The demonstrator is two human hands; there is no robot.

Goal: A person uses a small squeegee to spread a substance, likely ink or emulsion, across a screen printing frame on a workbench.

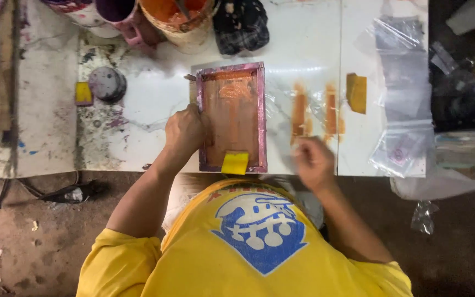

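**A:** Start at the left edge of the table. What's there?

**B:** A small yellow squeegee [83,93] lies flat beside a round grey lid [107,83], on the paint-stained white table [45,110]. Behind them stand a pink mug [121,14] and a bucket of orange ink [180,19], with a dark checked rag [241,25] next to it.

**A:** And the left hand?

**B:** The left hand [185,131] has its fingers curled together, pressed on the left rail of a purple-framed printing screen [232,116]. The screen lies flat at the near middle of the table, its mesh coated orange. A yellow squeegee [235,163] rests at its near end, touched by neither hand.

**A:** The right hand?

**B:** The right hand [313,160] is blurred, just right of the frame at the table's near edge; whether it is spread or pinching anything, I cannot tell. Beyond it are two orange streaks [314,114] on clear film, another ochre squeegee [357,92], then clear plastic bags [402,93].
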